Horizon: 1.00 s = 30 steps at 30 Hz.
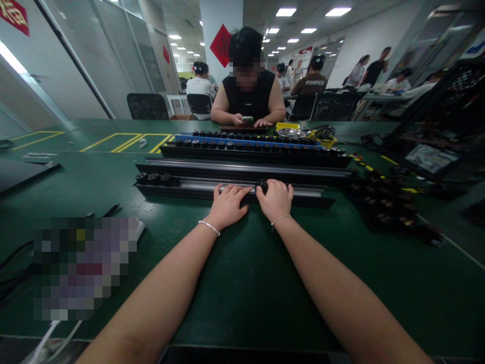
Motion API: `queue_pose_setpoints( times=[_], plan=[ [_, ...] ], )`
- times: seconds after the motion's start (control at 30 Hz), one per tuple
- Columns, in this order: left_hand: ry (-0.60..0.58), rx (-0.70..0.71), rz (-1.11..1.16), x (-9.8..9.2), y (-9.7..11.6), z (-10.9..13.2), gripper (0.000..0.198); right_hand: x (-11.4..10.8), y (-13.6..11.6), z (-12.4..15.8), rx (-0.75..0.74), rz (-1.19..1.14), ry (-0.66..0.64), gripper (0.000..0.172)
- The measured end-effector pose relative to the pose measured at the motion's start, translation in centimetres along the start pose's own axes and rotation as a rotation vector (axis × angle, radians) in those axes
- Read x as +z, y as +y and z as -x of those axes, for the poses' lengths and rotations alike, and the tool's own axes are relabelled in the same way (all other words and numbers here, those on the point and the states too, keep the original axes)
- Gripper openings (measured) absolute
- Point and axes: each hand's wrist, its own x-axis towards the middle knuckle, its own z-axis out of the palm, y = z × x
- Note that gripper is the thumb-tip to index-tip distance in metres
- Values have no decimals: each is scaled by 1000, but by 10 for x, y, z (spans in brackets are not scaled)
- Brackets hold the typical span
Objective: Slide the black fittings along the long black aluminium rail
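A long black rail (235,194) with a silvery channel lies crosswise on the green table in front of me. Several round black parts (152,179) sit in its left end. My left hand (229,205) rests on the rail near its middle, fingers stretched out and holding nothing. Just right of it, my right hand (276,199) grips a small round black part (261,186) at the channel between thumb and fingers. The fingers partly hide that part, so I cannot tell whether it touches the channel.
Behind lies a second rail (242,168), then a blue-edged rack (227,145) of black parts. Dark parts are heaped (394,207) at right. A person (248,96) opposite holds a phone (247,120). A yellow tray (287,126) is farther back; a blurred-out object (91,263) lies left.
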Motion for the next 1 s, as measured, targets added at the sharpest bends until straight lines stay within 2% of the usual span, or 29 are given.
queue_pose_setpoints(
  times=[1.0],
  plan=[
    [-3, 37, -51, -2, -2, 2, 53, -10, 18, -2, 81, 62, 31, 36]
  ],
)
